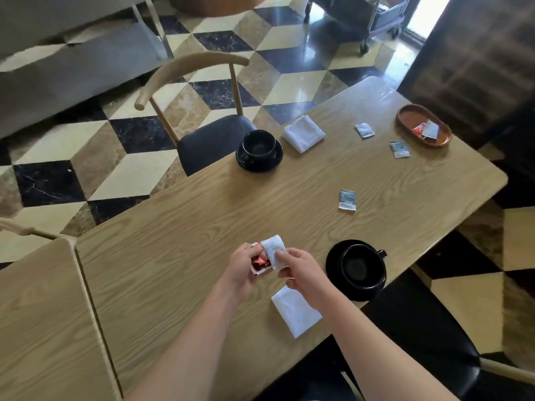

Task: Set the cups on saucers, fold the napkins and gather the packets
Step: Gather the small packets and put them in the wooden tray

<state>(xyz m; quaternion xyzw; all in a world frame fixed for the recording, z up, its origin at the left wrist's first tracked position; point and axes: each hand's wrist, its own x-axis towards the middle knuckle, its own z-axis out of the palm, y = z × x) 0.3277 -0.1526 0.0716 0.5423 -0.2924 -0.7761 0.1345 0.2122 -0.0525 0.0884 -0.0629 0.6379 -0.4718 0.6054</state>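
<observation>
Between the two hands, in the head view, the packet gathering is under way: the left hand [243, 269] pinches a red packet [259, 263], while the right hand [298, 269] pinches a white packet [273, 250] touching it, both just above the table [173, 227]. Just beside the right hand, on its outer side, a black cup [362, 267] already sits on its saucer [333, 260]. Near that wrist lies a folded napkin [295, 311]. Well beyond the hands, a second cup [258, 146] sits on its saucer [275, 162], with another folded napkin [303, 133] beside it. So cups and napkins look finished, I judge. Three grey-green packets remain loose, far ahead and to the right of the right hand: [347, 199], [399, 149], [364, 130]. Past them, a brown tray [405, 118] already holds a couple of packets.
</observation>
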